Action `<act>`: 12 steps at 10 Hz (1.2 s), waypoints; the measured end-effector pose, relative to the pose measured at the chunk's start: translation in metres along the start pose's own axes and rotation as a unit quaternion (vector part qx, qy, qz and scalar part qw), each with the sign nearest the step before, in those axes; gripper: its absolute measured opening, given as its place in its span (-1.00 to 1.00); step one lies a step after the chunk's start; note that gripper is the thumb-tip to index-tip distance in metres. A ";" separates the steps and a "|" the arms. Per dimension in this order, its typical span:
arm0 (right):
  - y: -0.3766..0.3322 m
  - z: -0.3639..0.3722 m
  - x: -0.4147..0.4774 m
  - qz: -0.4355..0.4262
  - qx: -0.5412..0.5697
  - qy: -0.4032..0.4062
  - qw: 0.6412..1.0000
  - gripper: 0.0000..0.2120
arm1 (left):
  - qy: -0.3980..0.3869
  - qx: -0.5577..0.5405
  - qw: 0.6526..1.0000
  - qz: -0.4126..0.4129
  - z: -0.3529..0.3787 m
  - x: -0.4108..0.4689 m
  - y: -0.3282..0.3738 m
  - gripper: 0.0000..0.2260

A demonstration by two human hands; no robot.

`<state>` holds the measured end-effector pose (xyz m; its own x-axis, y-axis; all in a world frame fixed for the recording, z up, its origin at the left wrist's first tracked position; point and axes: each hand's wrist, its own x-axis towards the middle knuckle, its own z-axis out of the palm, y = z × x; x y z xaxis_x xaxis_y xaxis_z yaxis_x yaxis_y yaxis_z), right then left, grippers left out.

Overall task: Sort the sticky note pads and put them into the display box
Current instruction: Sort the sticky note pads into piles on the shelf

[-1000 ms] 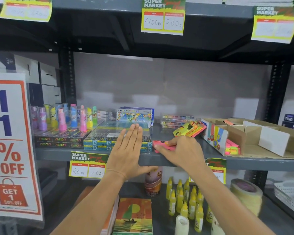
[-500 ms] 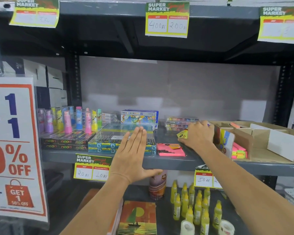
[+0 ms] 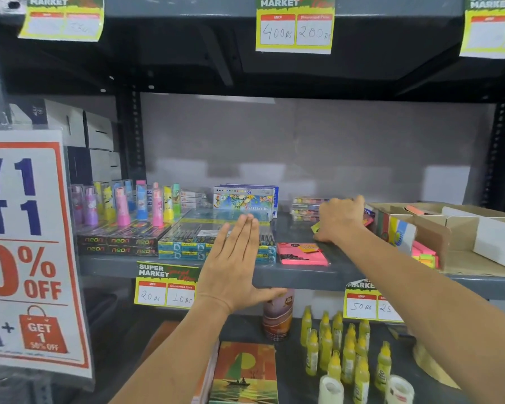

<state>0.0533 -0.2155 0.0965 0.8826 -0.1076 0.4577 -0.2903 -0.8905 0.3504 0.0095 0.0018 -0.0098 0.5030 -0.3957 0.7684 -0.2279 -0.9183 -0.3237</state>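
Note:
A pink sticky note pad (image 3: 302,254) lies flat near the front edge of the grey shelf (image 3: 303,277). My right hand (image 3: 340,220) reaches behind it and covers a pile of yellow and pink sticky note pads (image 3: 316,228); the fingers curl over the pile, which is mostly hidden. The cardboard display box (image 3: 461,228) stands to the right, with pink and yellow pads (image 3: 424,253) in its front compartment. My left hand (image 3: 235,258) hovers flat with fingers together over the shelf edge, holding nothing.
Pen boxes (image 3: 216,240) and neon marker boxes (image 3: 117,243) fill the shelf's left half, with a pastel box (image 3: 244,199) behind. Yellow glue bottles (image 3: 341,348) and tape rolls stand on the lower shelf. A sale poster (image 3: 27,243) hangs at left.
My right hand let go of the pink pad near the shelf's front edge, then moved back and right onto the pile of pads beside the box. My left hand stayed in place.

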 end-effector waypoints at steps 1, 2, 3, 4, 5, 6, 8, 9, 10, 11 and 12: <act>-0.002 -0.006 0.005 -0.022 0.000 -0.011 1.000 -0.62 | -0.002 0.003 1.000 0.002 0.000 0.000 0.000 0.07; -0.001 -0.007 0.005 -0.040 -0.002 0.002 0.999 -0.55 | 0.000 0.003 1.000 0.002 0.001 0.000 -0.001 0.07; 0.006 -0.007 0.003 -0.045 0.038 0.020 0.998 -0.53 | 0.009 0.003 1.000 0.001 0.001 0.000 0.000 0.07; 0.015 -0.010 -0.001 -0.035 0.121 0.040 0.991 -0.48 | 0.012 0.005 1.000 0.001 0.001 0.000 0.000 0.07; 0.026 -0.016 -0.015 0.000 0.202 0.075 0.976 -0.46 | 0.005 0.006 1.000 0.002 0.001 0.000 0.000 0.08; 0.035 -0.014 -0.034 0.045 0.271 0.109 0.955 -0.46 | -0.001 0.002 1.000 0.001 0.000 0.000 0.001 0.07; 0.041 0.002 -0.085 0.086 0.291 0.159 0.939 -0.52 | -0.004 -0.003 1.000 -0.001 0.000 -0.001 0.000 0.08; 0.039 0.014 -0.098 0.098 0.293 0.186 0.933 -0.53 | -0.009 -0.004 1.000 0.000 0.000 -0.001 0.000 0.09; 0.039 0.018 -0.102 0.108 0.293 0.165 0.936 -0.51 | -0.011 -0.003 1.000 0.000 -0.001 -0.001 0.000 0.10; 0.039 0.021 -0.105 0.105 0.294 0.142 0.939 -0.50 | -0.015 -0.004 1.000 0.001 -0.001 -0.001 0.000 0.10; 0.040 0.025 -0.107 0.104 0.309 0.138 0.935 -0.52 | -0.016 -0.005 1.000 -0.001 -0.001 -0.001 0.000 0.11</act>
<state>-0.0437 -0.2505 0.0409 0.6760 -0.2654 0.6874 -0.1007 -0.9574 -0.2706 0.0081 0.0019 -0.0098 0.5304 -0.3951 0.7501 -0.2353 -0.9186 -0.3175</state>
